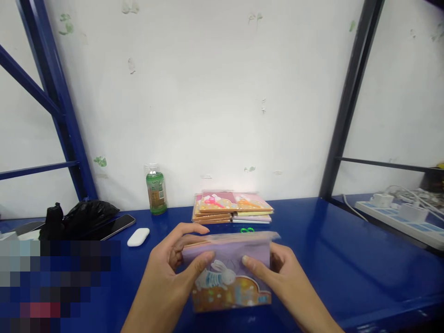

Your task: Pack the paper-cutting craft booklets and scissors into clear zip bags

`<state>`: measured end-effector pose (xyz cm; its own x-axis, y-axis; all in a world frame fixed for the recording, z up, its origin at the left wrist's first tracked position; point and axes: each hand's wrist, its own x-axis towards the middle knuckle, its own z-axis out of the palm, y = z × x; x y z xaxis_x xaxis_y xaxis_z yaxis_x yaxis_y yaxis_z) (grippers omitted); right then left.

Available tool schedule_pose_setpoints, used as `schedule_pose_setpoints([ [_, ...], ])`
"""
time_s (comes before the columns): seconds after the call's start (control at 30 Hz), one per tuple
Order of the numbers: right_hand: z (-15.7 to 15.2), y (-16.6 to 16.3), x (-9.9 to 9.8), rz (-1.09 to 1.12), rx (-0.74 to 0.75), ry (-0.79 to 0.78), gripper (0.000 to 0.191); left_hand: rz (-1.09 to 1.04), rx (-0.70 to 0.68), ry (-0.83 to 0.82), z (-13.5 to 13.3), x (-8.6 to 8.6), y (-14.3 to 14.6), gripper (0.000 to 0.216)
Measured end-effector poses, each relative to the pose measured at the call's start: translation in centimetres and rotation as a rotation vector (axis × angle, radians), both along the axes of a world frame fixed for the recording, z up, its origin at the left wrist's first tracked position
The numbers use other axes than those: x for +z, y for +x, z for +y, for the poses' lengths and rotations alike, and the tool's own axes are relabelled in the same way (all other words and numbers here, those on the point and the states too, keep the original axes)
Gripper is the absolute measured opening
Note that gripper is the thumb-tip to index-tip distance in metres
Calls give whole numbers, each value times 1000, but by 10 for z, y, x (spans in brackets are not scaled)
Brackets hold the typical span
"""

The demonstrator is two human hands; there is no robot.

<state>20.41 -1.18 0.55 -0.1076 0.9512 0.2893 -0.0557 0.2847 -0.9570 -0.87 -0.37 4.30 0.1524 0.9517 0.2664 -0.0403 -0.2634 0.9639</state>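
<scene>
Both my hands hold one purple packet of paper (231,273) with a rabbit picture on its front, wrapped in clear plastic, just above the blue tabletop (333,259). My left hand (173,273) grips its left edge, thumb across the front. My right hand (277,273) grips the right edge, thumb on the front as well. Behind the packet lies a stack of similar colourful packets (231,207) against the wall. A small green ring-shaped object (247,230) lies between the stack and the held packet.
A green bottle (156,189) stands by the wall. A white oval case (138,237), a phone (118,225) and a black plastic bag (81,215) lie at the left. A white power strip (398,217) with plugs sits on the shelf at right. Metal rack posts (347,106) flank the table.
</scene>
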Motion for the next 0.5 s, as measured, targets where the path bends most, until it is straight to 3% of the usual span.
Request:
schedule_pose_setpoints([
  [0.17,7,4,-8,-146,-38,10,45,130,96,79,3,-4,-2,28],
  [0.3,16,24,-8,-200,-4,132,62,199,132,83,3,-3,-3,27],
  [0.37,21,35,-6,-224,-80,164,66,224,141,88,2,-2,-2,27],
  [0.43,26,45,-9,-421,-200,180,60,235,150,103,1,0,-1,28],
  [0.5,32,51,-16,-696,-212,219,51,224,169,120,-1,1,2,27],
])
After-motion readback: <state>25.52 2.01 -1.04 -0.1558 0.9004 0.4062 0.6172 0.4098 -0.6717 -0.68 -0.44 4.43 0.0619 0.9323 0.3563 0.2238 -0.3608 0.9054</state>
